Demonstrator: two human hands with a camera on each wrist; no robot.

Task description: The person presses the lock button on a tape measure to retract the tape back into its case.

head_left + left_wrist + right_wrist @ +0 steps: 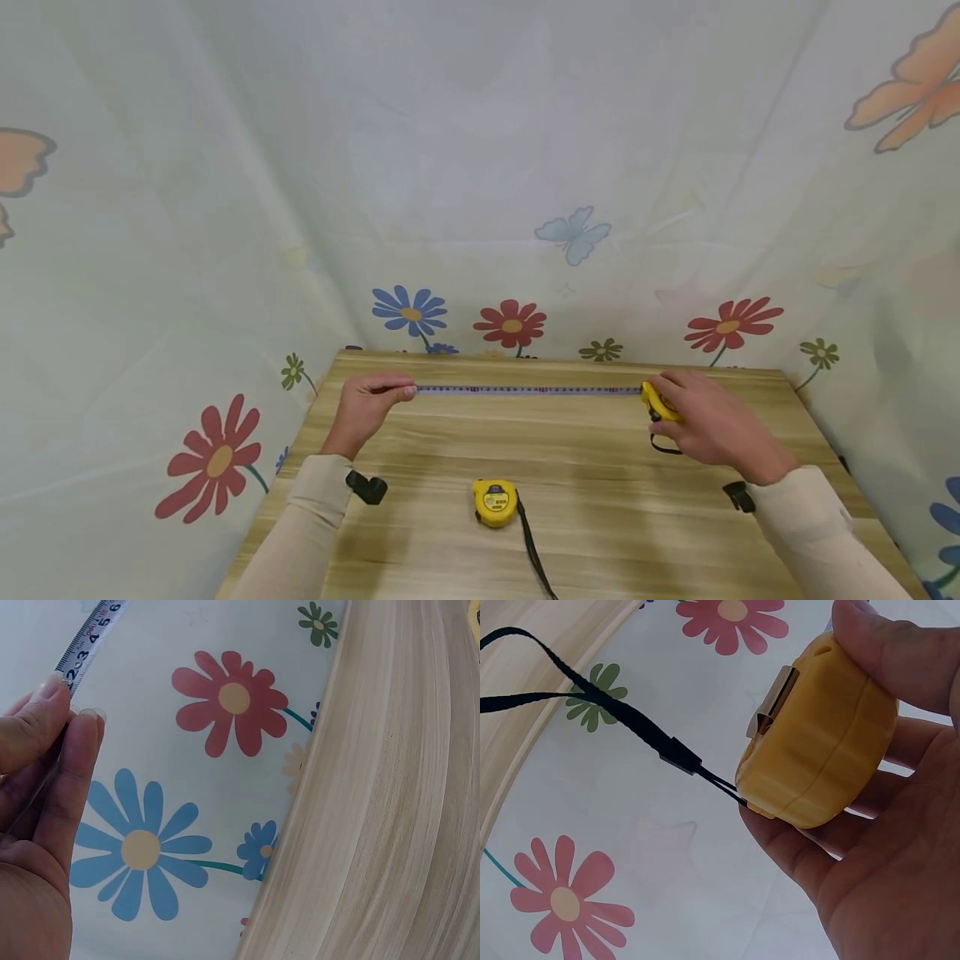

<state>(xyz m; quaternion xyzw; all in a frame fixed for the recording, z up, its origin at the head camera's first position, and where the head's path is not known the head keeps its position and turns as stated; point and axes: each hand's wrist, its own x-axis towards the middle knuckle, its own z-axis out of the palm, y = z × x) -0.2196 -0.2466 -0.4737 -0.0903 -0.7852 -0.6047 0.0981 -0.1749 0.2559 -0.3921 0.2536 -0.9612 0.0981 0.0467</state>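
Observation:
My left hand pinches the end of a measuring tape's blade between thumb and fingers. In the left wrist view the blade shows printed numbers running away from the fingertips. My right hand grips the yellow tape measure case, from which the blade stretches level across to the left hand. Up close in the right wrist view, thumb and fingers wrap the yellow case, and a black wrist strap hangs off it. A second yellow tape measure lies on the table between the forearms.
The wood-grain table reaches back to a pale curtain printed with flowers and butterflies, which also closes off both sides. The second tape measure's black strap trails toward the front. Black wrist mounts sit at both cuffs.

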